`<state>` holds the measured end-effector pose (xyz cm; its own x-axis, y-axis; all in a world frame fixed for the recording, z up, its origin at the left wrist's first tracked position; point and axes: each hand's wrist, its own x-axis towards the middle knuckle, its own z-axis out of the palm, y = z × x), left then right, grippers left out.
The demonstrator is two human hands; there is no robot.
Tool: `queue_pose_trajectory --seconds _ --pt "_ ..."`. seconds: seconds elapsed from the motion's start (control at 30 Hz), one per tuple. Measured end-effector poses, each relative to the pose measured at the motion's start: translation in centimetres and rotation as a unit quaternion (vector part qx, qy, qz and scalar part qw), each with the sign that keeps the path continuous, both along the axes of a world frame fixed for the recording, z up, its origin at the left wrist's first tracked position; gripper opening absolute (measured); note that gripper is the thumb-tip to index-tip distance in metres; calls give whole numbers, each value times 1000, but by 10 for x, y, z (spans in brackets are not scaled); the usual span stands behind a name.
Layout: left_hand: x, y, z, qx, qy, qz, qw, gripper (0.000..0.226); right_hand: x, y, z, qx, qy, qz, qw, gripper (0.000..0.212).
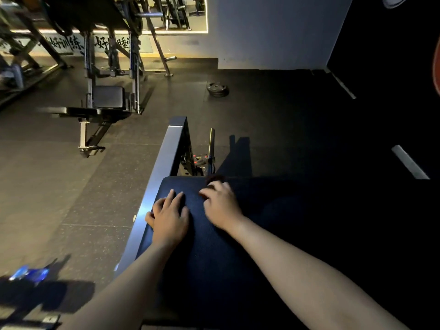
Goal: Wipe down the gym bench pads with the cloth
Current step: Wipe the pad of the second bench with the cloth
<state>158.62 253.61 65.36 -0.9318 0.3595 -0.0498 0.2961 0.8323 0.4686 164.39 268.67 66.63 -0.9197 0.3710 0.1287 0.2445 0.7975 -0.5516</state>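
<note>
Gym: weight bench (108,97), plates (217,88).

A: Under the left hand (170,219)?
B: Dark navy padded bench cushion (214,258): matt, finely grained upholstery.
A: Just left of that hand?
B: Grey rectangular metal frame rail (164,163): smooth, satin sheen. Farther left, dark speckled rubber floor (71,186): matt.

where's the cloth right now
In the head view, the dark cloth is bunched under the fingertips of the right hand at the far edge of the bench pad, just right of the left hand.
</note>
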Motion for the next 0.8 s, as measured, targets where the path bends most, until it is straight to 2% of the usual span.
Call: queue_pose_trajectory --seconds 0.1,0.23,0.3,0.43,0.53,0.6,0.7,0.8 --pt "-3 -2 1 29 -3 9 1000 51 25 -29 -5 2 25 63 998 40" --pt "-4 -3 1 30 1 2 1000 51 37 -7 -8 58 20 119 991 42" --pt "-4 -2 1 33 4 1 999 51 26 16 -10 69 21 84 994 44" --pt "-4 -2 -2 31 11 -2 999 50 2 55 -12 53 10 -49 997 47" --pt "-4 -2 -2 31 10 -5 999 50 -3 43 -11 28 9 -113 993 45" --pt "-4 -2 -2 30 10 -4 1000 51 2 16 -8 18 18 -86 996 43" --pt "-4 0 -2 21 9 -4 1000 52 23 -29 -11 33 52 16 998 40" --pt "-5 0 -3 13 11 -6 1000 52 33 -35 -13 72 60 82 992 40"
